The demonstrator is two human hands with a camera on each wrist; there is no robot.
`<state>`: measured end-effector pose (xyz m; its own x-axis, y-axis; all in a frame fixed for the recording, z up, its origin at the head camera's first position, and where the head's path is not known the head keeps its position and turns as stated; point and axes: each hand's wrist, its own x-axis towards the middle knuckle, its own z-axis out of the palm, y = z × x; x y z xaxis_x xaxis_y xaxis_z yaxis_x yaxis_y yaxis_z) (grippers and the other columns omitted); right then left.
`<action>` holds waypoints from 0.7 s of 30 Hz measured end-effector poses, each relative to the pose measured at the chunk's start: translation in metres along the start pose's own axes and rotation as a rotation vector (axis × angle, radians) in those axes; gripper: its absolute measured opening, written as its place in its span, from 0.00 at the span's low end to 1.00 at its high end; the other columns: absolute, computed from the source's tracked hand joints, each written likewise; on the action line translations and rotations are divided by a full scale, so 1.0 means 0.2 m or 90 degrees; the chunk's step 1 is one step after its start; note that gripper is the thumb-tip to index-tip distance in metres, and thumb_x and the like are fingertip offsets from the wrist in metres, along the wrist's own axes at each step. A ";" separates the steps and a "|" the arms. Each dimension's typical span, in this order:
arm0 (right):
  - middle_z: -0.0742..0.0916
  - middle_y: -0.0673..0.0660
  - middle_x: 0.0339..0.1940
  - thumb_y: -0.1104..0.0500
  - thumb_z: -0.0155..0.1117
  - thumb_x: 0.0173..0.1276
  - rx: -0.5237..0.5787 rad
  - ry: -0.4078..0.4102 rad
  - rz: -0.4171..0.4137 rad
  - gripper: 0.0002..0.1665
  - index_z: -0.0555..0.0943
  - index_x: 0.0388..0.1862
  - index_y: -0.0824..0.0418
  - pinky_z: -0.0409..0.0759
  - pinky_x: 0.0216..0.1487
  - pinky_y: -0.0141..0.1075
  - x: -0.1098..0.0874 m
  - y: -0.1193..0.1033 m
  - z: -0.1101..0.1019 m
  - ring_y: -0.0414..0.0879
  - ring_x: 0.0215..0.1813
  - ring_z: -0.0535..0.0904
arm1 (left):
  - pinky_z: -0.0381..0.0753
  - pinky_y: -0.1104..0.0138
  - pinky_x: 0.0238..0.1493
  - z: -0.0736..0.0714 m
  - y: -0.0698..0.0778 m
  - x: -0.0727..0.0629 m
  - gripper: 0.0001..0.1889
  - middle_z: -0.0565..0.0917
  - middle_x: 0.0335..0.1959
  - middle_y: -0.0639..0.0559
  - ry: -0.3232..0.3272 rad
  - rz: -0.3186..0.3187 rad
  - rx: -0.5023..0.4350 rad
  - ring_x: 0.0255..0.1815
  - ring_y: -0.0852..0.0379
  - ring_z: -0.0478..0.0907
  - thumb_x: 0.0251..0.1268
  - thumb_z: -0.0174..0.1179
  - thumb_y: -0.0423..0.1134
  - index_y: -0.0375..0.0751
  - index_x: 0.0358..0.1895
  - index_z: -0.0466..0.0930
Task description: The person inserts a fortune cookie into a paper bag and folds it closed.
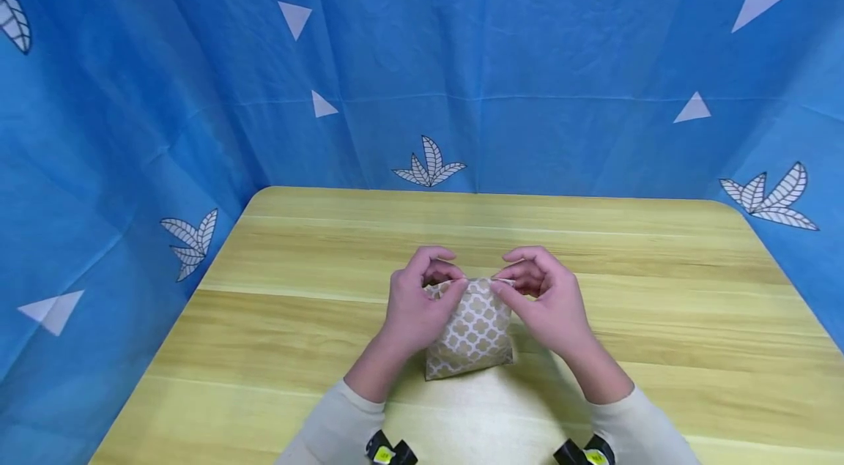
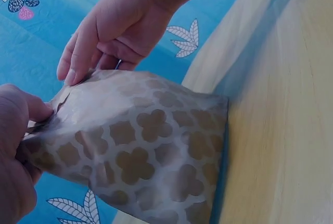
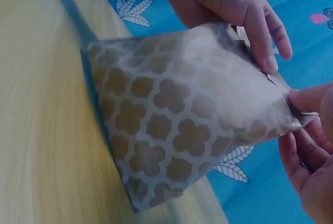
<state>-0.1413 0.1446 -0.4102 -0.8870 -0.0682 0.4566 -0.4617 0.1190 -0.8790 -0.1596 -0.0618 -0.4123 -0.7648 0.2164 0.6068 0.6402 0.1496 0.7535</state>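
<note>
A tan fabric-like pouch (image 1: pixel 471 333) with a white quatrefoil lattice stands on the table in the head view, its top edge up between both hands. My left hand (image 1: pixel 419 302) pinches the top edge on the left between thumb and fingers. At the right end of that edge, my right hand (image 1: pixel 549 298) pinches it too. The left wrist view shows the pouch (image 2: pixel 151 156) bulging, with a narrow gap along the top between the hands. In the right wrist view the pouch (image 3: pixel 171 114) tapers toward the pinched edge. What is inside is hidden.
The pouch rests on a light wood-grain table (image 1: pixel 297 348) with rounded far corners. A blue curtain (image 1: pixel 560 47) printed with leaves and triangles hangs behind and along the sides. Dark wrist devices (image 1: pixel 390 449) sit at both sleeves.
</note>
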 end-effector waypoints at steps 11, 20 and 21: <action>0.88 0.62 0.29 0.78 0.72 0.56 0.012 -0.007 0.029 0.18 0.79 0.44 0.67 0.83 0.28 0.34 0.00 0.03 0.03 0.48 0.28 0.85 | 0.83 0.66 0.41 -0.01 0.02 0.05 0.26 0.88 0.34 0.55 -0.118 -0.108 0.054 0.36 0.62 0.84 0.60 0.71 0.29 0.40 0.62 0.74; 0.88 0.62 0.27 0.78 0.73 0.53 0.009 0.054 0.069 0.18 0.79 0.40 0.68 0.82 0.28 0.33 0.00 0.06 0.02 0.48 0.27 0.85 | 0.82 0.66 0.39 -0.05 0.03 0.06 0.26 0.88 0.32 0.58 -0.108 -0.186 0.097 0.32 0.63 0.82 0.59 0.71 0.29 0.42 0.61 0.74; 0.88 0.62 0.27 0.79 0.73 0.53 0.009 0.058 0.073 0.18 0.79 0.40 0.68 0.82 0.28 0.33 0.00 0.06 0.01 0.48 0.27 0.85 | 0.82 0.66 0.39 -0.05 0.03 0.06 0.26 0.88 0.32 0.58 -0.107 -0.194 0.099 0.32 0.63 0.82 0.59 0.71 0.29 0.42 0.61 0.74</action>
<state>-0.1480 0.1432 -0.4216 -0.9312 0.0352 0.3629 -0.3575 0.1074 -0.9277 -0.1664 -0.0688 -0.3976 -0.9077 0.2923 0.3010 0.3981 0.3734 0.8379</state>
